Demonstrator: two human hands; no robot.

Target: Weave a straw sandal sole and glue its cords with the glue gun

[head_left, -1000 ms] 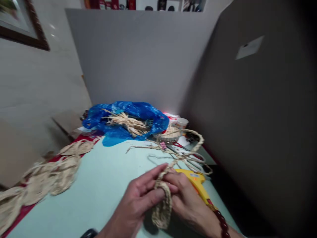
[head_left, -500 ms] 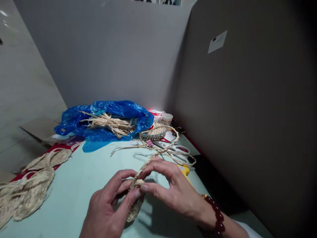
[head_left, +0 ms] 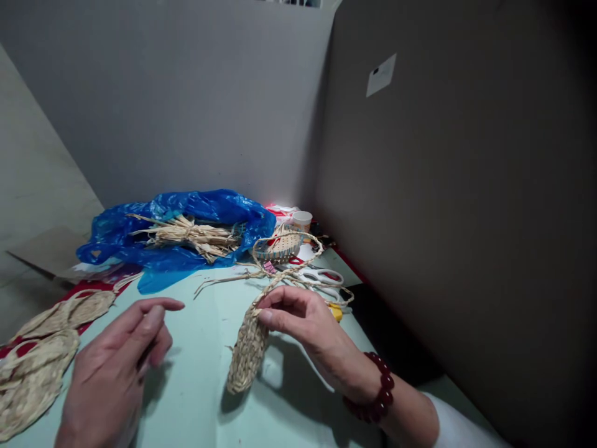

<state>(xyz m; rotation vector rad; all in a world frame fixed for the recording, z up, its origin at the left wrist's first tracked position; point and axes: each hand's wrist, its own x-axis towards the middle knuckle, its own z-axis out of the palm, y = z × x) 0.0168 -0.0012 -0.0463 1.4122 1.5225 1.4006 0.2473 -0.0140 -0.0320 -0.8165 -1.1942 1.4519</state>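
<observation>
My right hand [head_left: 298, 317] pinches the upper end of a woven straw sole [head_left: 247, 358] between thumb and fingers. The narrow sole hangs tilted over the table, its lower end toward me. From its top a braided straw cord [head_left: 275, 283] runs up and loops over the things behind. To the left, apart from the sole, my left hand [head_left: 124, 358] holds nothing; its index finger points right, and the other fingers are loosely curled. Finished-looking straw sandals [head_left: 40, 367] lie at the table's left edge.
A blue plastic bag [head_left: 224, 205] with a straw bundle [head_left: 196, 236] sits at the back. Near it are a small woven basket [head_left: 280, 249], a paper cup [head_left: 302, 219], white-handled scissors [head_left: 326, 277] and a yellow tool [head_left: 336, 311]. Grey partitions [head_left: 186, 99] stand behind and right.
My left hand has let go of the straw sole and moved left. My right hand keeps hold of it, and more of the sole shows. The view has shifted slightly right.
</observation>
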